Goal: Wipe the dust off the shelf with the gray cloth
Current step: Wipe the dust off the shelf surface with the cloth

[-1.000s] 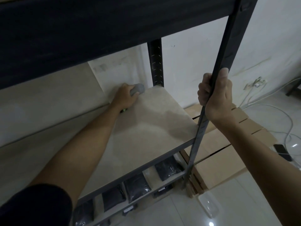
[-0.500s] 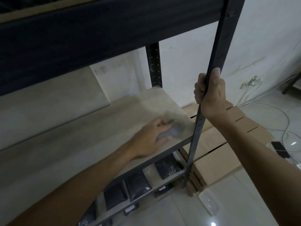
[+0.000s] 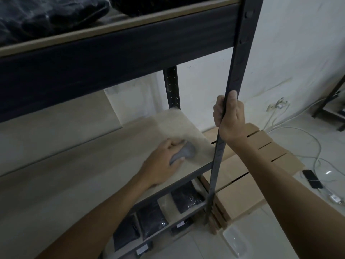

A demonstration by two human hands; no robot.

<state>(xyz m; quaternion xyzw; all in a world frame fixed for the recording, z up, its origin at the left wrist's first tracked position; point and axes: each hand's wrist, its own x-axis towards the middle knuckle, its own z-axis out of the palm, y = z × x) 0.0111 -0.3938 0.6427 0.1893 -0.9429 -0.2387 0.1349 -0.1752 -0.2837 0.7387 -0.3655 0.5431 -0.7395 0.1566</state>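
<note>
The pale shelf board (image 3: 93, 165) runs across the middle of a dark metal rack. My left hand (image 3: 162, 161) grips a bunched gray cloth (image 3: 184, 152) and presses it on the board near its right front corner. The cloth sticks out past my fingers to the right. My right hand (image 3: 228, 116) is wrapped around the rack's front right upright post (image 3: 237, 62), above the board's level.
A dark beam (image 3: 112, 57) of the upper shelf hangs low overhead, with black bags on top. Black packets (image 3: 186, 197) lie on the lower shelf. Flat cardboard boxes (image 3: 252, 171) are stacked right of the rack. Cables and a phone (image 3: 312, 179) lie on the floor.
My left hand swept the cloth from the board's back right corner to its front right area, then edged slightly back. The right hand kept its grip on the post.
</note>
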